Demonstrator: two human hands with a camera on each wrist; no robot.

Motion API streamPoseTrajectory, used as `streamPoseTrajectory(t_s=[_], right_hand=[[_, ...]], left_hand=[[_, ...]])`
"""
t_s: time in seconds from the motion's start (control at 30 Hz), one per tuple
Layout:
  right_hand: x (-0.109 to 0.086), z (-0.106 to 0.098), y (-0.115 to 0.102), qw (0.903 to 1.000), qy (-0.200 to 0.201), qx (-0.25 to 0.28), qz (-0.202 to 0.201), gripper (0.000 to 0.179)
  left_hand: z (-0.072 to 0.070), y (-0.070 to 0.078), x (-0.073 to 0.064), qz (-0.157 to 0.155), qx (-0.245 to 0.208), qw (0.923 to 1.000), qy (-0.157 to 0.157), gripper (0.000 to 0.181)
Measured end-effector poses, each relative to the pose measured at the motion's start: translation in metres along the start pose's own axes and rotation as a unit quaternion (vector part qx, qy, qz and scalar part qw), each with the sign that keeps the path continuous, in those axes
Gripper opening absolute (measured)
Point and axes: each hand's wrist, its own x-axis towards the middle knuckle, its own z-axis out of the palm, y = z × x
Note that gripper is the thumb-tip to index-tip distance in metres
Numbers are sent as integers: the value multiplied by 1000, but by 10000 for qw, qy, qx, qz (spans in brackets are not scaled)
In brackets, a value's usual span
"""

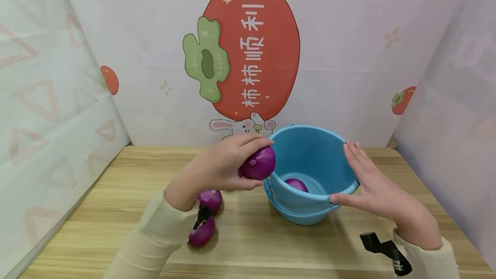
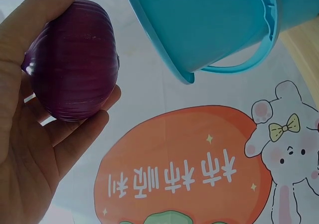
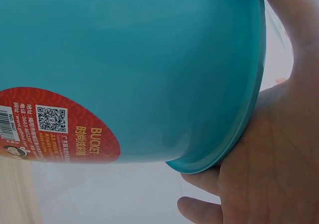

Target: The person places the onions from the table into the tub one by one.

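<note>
White fruit-printed sheeting rises at twelve o'clock beyond a wood-grain table. The left hand clamps thumb and fingers round a purple onion, held just off the nine-o'clock rim of a blue bucket. At the bucket's four o'clock the right hand touches the rim, digits spread apart. A second onion lies inside; two more onions rest at seven o'clock from the held one.

Four red onions were in view; there was one blue bucket, with one handle and one oval label; one wooden tabletop; one left grip and one right grip; two black wrist mounts; five printed persimmons; one printed rabbit.
</note>
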Motion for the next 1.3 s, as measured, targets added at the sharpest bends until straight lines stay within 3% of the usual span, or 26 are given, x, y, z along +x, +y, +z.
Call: streamPoseTrajectory(t_s=[0.77, 1.3], right_hand=[[3, 4, 6, 9999, 35, -32, -103, 124], [0, 2, 4, 9999, 52, -104, -53, 122]], left_hand=[[9, 4, 20, 129, -254, 9996, -25, 79], [19, 6, 31, 295, -631, 9974, 163, 79]])
